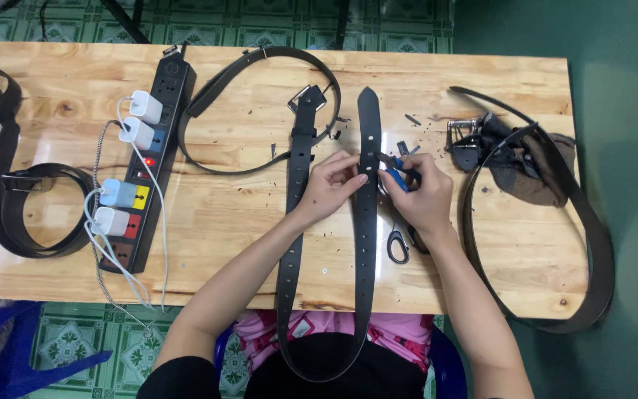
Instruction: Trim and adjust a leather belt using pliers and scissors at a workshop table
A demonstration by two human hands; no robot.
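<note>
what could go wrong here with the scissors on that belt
The left hand pinches the black belt right beside the blue-handled tool in the right hand, so a slip might nick the fingertips. Much of the belt hangs off the table edge toward the lap; its weight may pull the strap askew. Black scraps lie nearby and might get under the work.

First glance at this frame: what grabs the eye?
Mid-table, the left hand pinches the black belt while the right hand works a blue-handled tool at one of its holes. The belt loops down off the wooden table into the person's lap. To the left lies a black power strip full of white chargers; more belts sit at both table ends.
</note>
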